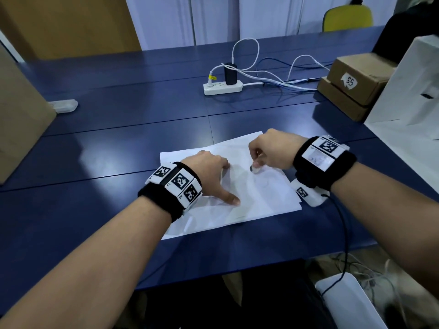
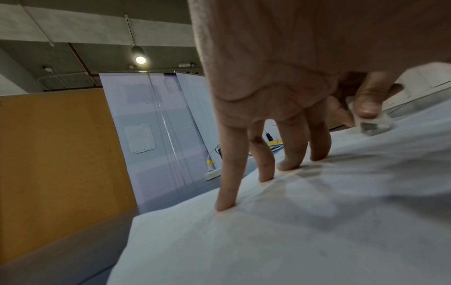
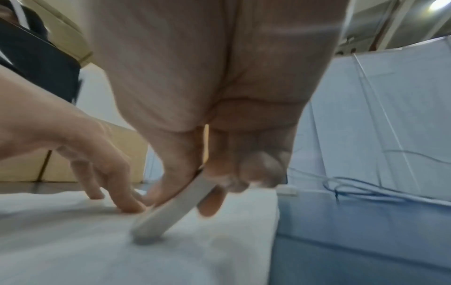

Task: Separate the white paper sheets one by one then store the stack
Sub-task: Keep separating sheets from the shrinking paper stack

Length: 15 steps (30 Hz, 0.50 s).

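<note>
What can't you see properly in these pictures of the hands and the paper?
- How many paper sheets lie stacked: head view shows only edges, and both hands cover the middle.
- What the small white object pinched by the right hand is: blurred in the right wrist view, tiny in the head view.
- The left hand thumb: cut off in the left wrist view.
</note>
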Each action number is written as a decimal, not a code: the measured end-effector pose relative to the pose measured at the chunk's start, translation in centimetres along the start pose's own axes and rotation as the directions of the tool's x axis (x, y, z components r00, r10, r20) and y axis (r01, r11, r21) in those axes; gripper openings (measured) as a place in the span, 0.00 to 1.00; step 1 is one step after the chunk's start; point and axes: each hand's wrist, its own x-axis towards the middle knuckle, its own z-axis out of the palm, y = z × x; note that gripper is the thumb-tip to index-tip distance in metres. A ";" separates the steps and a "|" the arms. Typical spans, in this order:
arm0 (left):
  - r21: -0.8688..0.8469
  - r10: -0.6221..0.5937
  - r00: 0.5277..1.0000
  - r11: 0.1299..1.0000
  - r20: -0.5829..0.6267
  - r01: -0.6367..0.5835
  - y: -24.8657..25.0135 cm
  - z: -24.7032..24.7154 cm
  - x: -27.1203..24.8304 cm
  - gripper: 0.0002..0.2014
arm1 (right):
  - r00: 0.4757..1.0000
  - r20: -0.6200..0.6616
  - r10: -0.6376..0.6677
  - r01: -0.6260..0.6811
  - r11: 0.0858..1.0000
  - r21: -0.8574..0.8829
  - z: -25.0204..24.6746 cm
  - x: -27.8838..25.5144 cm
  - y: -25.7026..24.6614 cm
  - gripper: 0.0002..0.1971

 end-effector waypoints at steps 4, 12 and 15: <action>-0.005 -0.007 1.000 1.000 0.000 0.007 0.0 0.1 0.1 0.51 | 0.951 0.293 -0.098 0.092 0.995 0.035 0.4 -1.2 -0.8 0.06; -0.014 -0.016 1.000 1.000 0.019 0.017 0.1 0.0 0.0 0.50 | 0.996 0.086 -0.021 0.026 0.998 -0.061 0.0 -0.6 -0.4 0.08; -0.024 -0.024 1.000 0.999 0.014 0.024 0.0 0.0 0.1 0.49 | 0.987 0.153 -0.039 0.050 0.997 -0.066 0.0 -0.8 -0.9 0.07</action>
